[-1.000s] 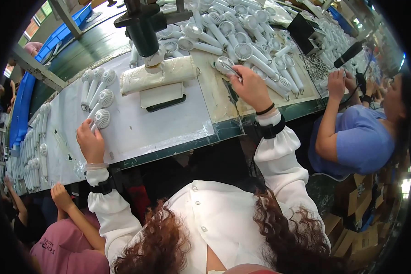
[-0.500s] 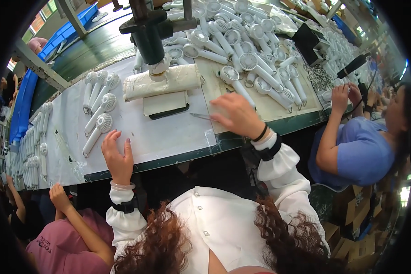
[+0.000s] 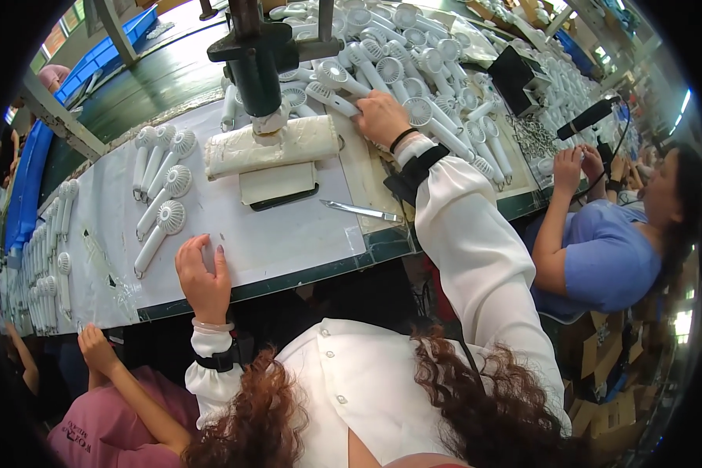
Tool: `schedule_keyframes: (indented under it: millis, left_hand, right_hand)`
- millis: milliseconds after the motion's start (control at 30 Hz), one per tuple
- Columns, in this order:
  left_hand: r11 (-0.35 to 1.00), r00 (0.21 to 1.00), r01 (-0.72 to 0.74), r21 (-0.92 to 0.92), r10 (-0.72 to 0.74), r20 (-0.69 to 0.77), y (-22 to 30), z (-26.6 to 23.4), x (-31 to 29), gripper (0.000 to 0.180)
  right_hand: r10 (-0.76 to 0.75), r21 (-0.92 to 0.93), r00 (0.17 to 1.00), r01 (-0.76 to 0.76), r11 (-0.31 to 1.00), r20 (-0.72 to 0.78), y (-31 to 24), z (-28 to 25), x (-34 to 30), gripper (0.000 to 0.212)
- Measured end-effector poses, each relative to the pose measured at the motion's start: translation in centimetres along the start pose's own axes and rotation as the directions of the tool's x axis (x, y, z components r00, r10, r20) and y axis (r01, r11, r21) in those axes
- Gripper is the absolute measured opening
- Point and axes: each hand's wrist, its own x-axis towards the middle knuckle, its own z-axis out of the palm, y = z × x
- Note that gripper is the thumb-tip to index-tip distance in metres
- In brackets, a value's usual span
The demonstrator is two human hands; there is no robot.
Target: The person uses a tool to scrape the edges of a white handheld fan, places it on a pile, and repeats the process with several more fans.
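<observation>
My right hand (image 3: 384, 121) reaches to the pile on the far side, its fingers closed around the handle end of a white handheld fan (image 3: 332, 100). More white fans of the same kind lie heaped around it. My left hand (image 3: 203, 271) rests at the near table edge, holding nothing, thumb apart from the fingers. Just beyond it lies a fan (image 3: 161, 234) in a loose group of several, heads pointing away. A slim silver tool with a pointed end (image 3: 360, 210), resembling tweezers, lies on the table between my hands.
A press with a dark green shaft (image 3: 253, 70) and a wrapped white pad (image 3: 273, 147) stands mid-table, above a small white block (image 3: 278, 183). A black box (image 3: 516, 80) and metal loops (image 3: 532, 134) are at right. Co-workers sit on both sides.
My right hand has let go of the silver tool and moved away to the pile, taking hold of a fan. The tool now lies fully visible. My left hand has barely moved.
</observation>
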Motion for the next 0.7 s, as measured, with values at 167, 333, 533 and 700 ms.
schedule_keyframes:
  millis: [167,333,533,700]
  left_hand:
    - [1.000,1.000,-0.011,0.013,0.011,0.007,0.1,0.0,0.1,0.028]
    - [1.000,1.000,-0.001,0.014,0.001,0.006,0.2,-0.1,0.1,0.028]
    - [1.000,1.000,-0.013,0.020,0.014,-0.009,0.1,0.0,-0.1,0.026]
    - [0.999,0.999,-0.037,0.033,0.037,-0.004,0.2,0.3,0.0,0.027]
  right_hand:
    - [0.058,-0.068,0.996,-0.054,0.996,0.062,-0.1,1.0,0.3,0.025]
    - [0.001,-0.104,0.997,-0.009,0.995,-0.079,-0.3,1.4,-0.5,0.023]
    - [-0.030,-0.132,0.996,0.019,0.991,-0.080,-0.8,1.3,-0.7,0.031]
    - [-0.074,0.031,0.973,0.083,0.996,-0.220,1.5,1.4,1.2,0.035]
